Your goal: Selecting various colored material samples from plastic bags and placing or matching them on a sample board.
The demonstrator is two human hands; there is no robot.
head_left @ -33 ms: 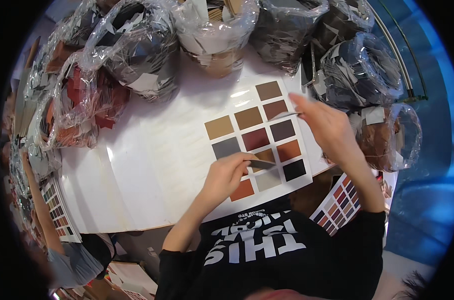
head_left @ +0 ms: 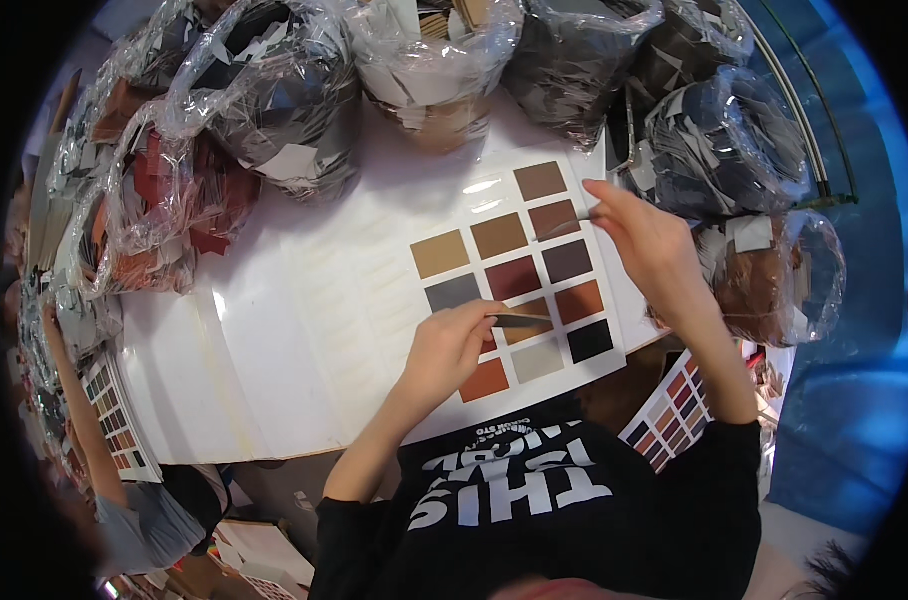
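Swatches (head_left: 521, 321) sit pinched in the left hand (head_left: 439, 348), its grip narrow, above the near rows of the card (head_left: 610, 300). The right hand (head_left: 649, 245) is at the reddish-brown square (head_left: 554, 222), right and farther; whether it holds anything, I cannot tell. Seating that square seems in hand; this calls for squaring its edges.

A hand could pass over the table (head_left: 274, 360) at left centre. Bags (head_left: 284, 130) block the upper left, top and upper right; left hand (head_left: 444, 347) and right hand (head_left: 652, 250) crowd the card (head_left: 574, 375) right of centre.
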